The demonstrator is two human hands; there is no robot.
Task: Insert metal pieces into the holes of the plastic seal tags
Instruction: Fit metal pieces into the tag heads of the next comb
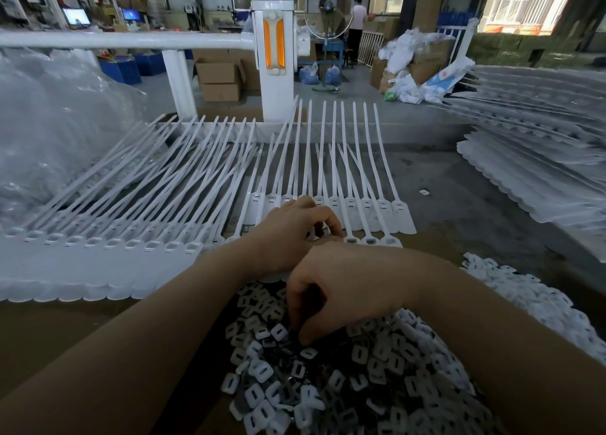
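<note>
Fingertips (303, 334) buried among metal pieces (328, 385)

No text, label, brand or number can be read anywhere; the two glowing monitor screens (76, 16) far back are too blurred.

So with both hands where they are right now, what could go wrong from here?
1. The right hand digs its fingers into a dense pile of small inserts; it could lift several, or none.
2. The left hand rests over the row of seal tags, hiding some holes, so one may be skipped.
3. The loosely overlapping straps could shift if nudged.
</note>
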